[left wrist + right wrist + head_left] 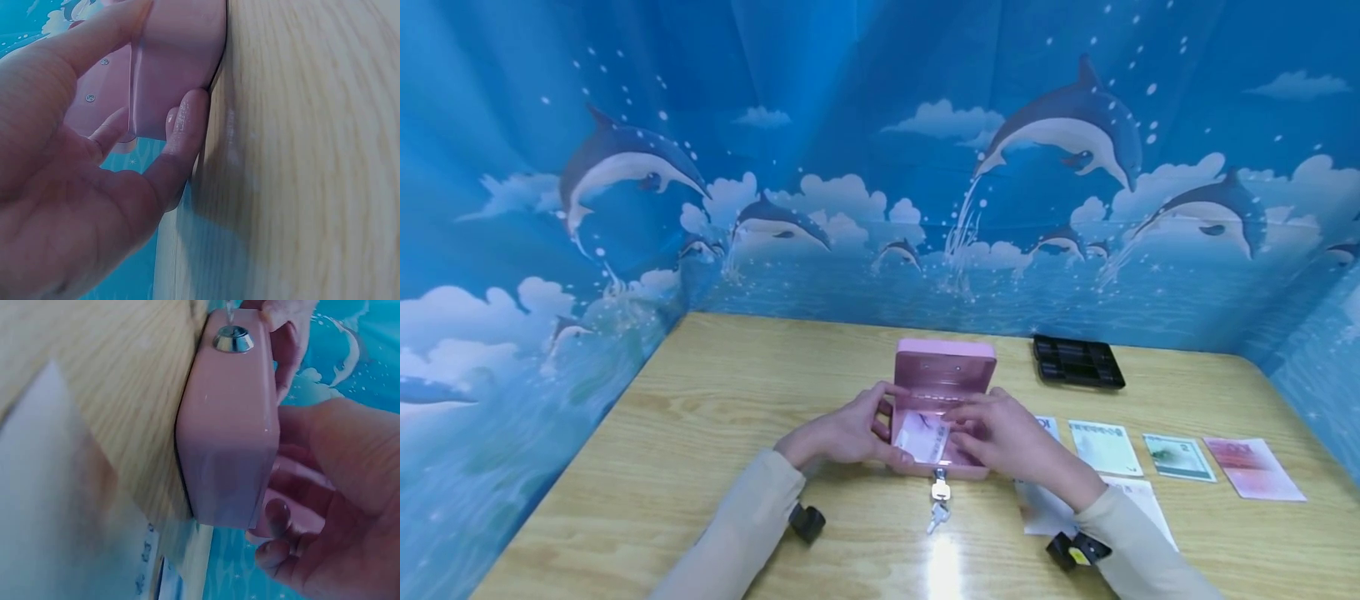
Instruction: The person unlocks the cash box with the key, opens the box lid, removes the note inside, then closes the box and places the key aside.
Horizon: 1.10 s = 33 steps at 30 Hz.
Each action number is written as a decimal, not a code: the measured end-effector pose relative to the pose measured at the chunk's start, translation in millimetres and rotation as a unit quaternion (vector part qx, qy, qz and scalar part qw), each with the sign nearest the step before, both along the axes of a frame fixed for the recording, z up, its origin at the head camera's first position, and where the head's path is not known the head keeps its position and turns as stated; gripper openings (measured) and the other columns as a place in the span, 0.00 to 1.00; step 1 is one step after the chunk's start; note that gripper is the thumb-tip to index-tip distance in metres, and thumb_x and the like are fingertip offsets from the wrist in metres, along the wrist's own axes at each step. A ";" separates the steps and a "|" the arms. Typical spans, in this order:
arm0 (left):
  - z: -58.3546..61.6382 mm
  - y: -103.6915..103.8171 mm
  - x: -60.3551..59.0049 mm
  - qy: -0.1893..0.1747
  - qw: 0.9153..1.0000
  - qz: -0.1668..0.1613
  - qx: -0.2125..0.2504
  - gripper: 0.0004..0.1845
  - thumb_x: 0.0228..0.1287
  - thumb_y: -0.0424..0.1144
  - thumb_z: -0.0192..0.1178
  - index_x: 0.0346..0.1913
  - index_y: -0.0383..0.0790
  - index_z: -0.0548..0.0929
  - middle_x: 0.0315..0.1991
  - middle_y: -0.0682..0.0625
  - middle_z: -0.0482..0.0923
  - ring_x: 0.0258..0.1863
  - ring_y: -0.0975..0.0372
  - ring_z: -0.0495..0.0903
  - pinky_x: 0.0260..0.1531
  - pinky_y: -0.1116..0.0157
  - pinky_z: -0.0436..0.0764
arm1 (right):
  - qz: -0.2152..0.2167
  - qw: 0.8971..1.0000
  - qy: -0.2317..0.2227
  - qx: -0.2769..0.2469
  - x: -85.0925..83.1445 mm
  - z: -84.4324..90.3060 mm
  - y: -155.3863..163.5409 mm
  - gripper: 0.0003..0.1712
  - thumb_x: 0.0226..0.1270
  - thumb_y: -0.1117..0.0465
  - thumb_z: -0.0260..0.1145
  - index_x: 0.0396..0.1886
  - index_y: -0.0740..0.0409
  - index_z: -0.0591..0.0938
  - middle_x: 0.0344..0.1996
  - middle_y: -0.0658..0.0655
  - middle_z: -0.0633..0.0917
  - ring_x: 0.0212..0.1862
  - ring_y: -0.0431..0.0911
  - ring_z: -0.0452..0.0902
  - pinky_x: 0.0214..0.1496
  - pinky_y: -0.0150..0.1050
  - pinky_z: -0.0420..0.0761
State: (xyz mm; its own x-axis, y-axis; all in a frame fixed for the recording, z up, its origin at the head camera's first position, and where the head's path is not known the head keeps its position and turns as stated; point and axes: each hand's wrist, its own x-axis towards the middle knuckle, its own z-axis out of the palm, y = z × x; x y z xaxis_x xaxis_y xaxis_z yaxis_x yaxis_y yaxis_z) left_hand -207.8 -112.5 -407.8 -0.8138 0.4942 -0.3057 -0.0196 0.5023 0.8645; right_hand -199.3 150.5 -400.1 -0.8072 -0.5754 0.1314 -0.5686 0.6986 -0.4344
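Two hands work at a pink box (962, 472), which sits on the table (760, 375) with its lid (945, 371) raised at 12 o'clock. The left hand (856, 429) grips the box at 9 o'clock, its thumb at the near corner and its fingers spread along the side wall. At 3 o'clock the right hand (1003, 433) reaches over the wall with bent fingers, their tips at the right edge of a note (920, 437) that lies inside; whether they pinch it, I cannot tell. At 6 o'clock a lock (234, 340) juts from the front wall, with one key (940, 491) in it and a second key (937, 517) hanging below onto the table. A black tray (1078, 362) lies near the far edge, toward 2 o'clock from the box. Between 3 and 4 o'clock, a pale note (1105, 447), a green note (1180, 457) and a pink note (1255, 468) lie in a row, and more paper (1146, 504) shows beside the right forearm. Dolphin-printed cloth (850, 125) hangs behind, across 12 o'clock.
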 end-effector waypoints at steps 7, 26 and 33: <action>-0.2 -0.5 0.6 -0.005 1.000 0.002 0.000 0.49 0.51 0.44 0.80 0.73 0.56 0.62 0.61 0.47 0.71 0.52 0.58 0.78 0.55 0.57 0.80 | 0.088 0.990 0.089 0.062 -2.3 -3.5 -4.6 0.14 0.61 0.66 0.72 0.45 0.50 0.92 0.46 0.50 0.91 0.51 0.47 0.84 0.58 0.50 0.78; 0.9 -2.2 2.3 -0.003 1.000 0.007 0.003 0.49 0.51 0.42 0.80 0.74 0.56 0.62 0.62 0.46 0.71 0.53 0.56 0.78 0.56 0.55 0.81 | 0.020 0.995 0.048 0.085 -3.7 -1.1 -15.3 0.27 0.52 0.53 0.82 0.53 0.54 0.89 0.36 0.47 0.89 0.35 0.38 0.69 0.44 0.39 0.73; 1.7 -1.3 0.9 0.000 1.000 0.002 -0.007 0.48 0.51 0.44 0.80 0.73 0.57 0.62 0.63 0.46 0.70 0.54 0.57 0.77 0.57 0.54 0.80 | 0.000 0.998 0.013 0.053 0.2 1.1 -11.8 0.23 0.58 0.62 0.77 0.55 0.54 0.88 0.47 0.53 0.85 0.45 0.42 0.74 0.43 0.36 0.79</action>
State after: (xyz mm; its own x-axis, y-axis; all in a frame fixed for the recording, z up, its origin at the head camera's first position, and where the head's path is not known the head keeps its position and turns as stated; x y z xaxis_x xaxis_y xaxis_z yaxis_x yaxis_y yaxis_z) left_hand -206.8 -113.7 -406.1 -0.8154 0.4873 -0.3125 -0.0210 0.5146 0.8572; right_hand -199.1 138.7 -399.0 -0.8040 -0.5878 0.0905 -0.5793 0.7396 -0.3427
